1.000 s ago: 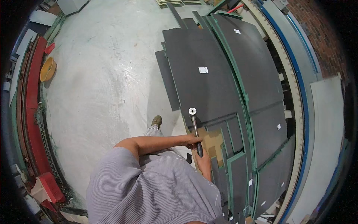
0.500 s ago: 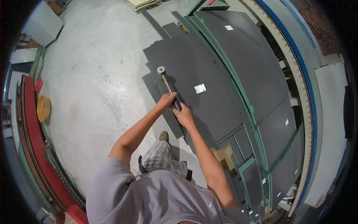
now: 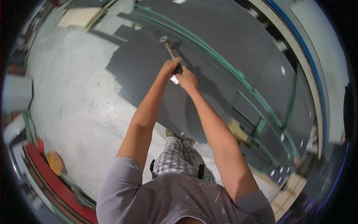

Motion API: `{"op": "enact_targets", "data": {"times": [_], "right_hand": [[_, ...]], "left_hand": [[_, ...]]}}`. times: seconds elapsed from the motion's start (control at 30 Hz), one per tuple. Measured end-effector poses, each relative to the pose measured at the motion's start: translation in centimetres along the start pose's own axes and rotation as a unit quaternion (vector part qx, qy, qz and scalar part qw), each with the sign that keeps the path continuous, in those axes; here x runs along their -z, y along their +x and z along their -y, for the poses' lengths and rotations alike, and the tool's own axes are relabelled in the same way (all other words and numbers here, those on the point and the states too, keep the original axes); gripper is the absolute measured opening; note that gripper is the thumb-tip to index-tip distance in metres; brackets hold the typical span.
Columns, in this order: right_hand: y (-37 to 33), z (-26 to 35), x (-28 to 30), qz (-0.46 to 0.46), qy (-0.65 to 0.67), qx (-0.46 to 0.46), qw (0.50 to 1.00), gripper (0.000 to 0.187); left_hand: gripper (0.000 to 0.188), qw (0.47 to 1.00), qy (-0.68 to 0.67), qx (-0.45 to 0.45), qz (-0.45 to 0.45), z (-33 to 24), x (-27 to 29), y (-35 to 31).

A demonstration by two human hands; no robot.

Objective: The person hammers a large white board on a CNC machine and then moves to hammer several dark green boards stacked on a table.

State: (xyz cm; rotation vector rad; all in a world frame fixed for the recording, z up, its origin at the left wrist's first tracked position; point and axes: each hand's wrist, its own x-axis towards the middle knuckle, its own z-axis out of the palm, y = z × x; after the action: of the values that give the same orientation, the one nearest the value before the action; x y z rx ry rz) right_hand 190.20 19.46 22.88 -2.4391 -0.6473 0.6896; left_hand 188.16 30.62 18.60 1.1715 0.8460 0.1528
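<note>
Both of my hands are closed around a hammer (image 3: 169, 49), which has a round metal head, a thin metal shaft and a dark grip. My left hand (image 3: 170, 66) wraps the handle just ahead of my right hand (image 3: 187, 79), which grips the dark end nearer to me. The head points away from me, over a large dark grey sheet (image 3: 149, 59) that lies flat with stepped edges. Whether the head touches the sheet, I cannot tell. A white label (image 3: 174, 79) on the sheet is partly covered by my hands.
Green-edged dark panels (image 3: 238, 33) lie to the right, bordered by a blue-edged rail (image 3: 298, 33). Pale concrete floor (image 3: 74, 89) spreads at left, with a yellow tub (image 3: 55, 163) and red beam (image 3: 59, 192). A cream stack (image 3: 80, 18) sits at the far left.
My view has turned and shifted. Both arms now reach farther forward, carrying the hammer away from my body over the grey sheet. My grip on it stays closed.
</note>
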Motion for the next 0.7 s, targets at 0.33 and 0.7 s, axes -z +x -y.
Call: {"op": "enact_targets", "data": {"times": [0.33, 0.7], "right_hand": [[-17.4, -14.5, 5.2, -0.088, 0.110, -0.057, 0.988, 0.054], [-25.2, -22.8, 6.1, -0.105, 0.260, -0.170, 0.945, 0.037]], "left_hand": [[0.046, 0.973, 0.149, -0.001, 0.176, 10.8, -12.7, -11.4], [0.054, 0.905, 0.364, -0.068, 0.208, 15.3, -23.0, -18.3]]}}
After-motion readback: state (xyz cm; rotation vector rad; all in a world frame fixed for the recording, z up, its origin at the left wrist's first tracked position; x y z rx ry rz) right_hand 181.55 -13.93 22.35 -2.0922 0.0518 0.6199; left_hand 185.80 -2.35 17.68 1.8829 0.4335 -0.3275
